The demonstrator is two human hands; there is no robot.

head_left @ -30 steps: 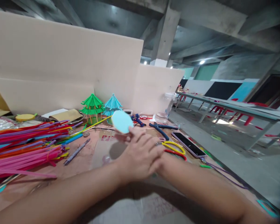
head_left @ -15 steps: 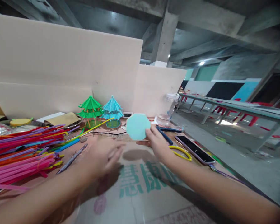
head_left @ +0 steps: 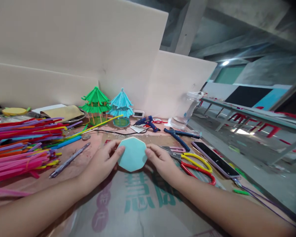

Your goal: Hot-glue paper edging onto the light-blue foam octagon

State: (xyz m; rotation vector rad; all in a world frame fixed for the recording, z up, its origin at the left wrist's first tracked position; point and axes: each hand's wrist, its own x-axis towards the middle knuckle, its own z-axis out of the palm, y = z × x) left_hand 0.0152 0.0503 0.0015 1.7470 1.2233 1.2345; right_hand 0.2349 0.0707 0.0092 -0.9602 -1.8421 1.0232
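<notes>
Lying flat on the printed cardboard (head_left: 148,204), light-blue octagonal foam piece (head_left: 132,154), pinched at opposite edges between left hand (head_left: 101,163) and right hand (head_left: 162,160); half a second earlier raised, right hand only.

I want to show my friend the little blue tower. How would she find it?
Start at the big tan board standing along the back of the table. Two small straw towers stand at its foot, beyond the hands; the blue tower is the right one, beside the green tower. Only it is light blue, with a yellow straw leaning towards its base.
</notes>
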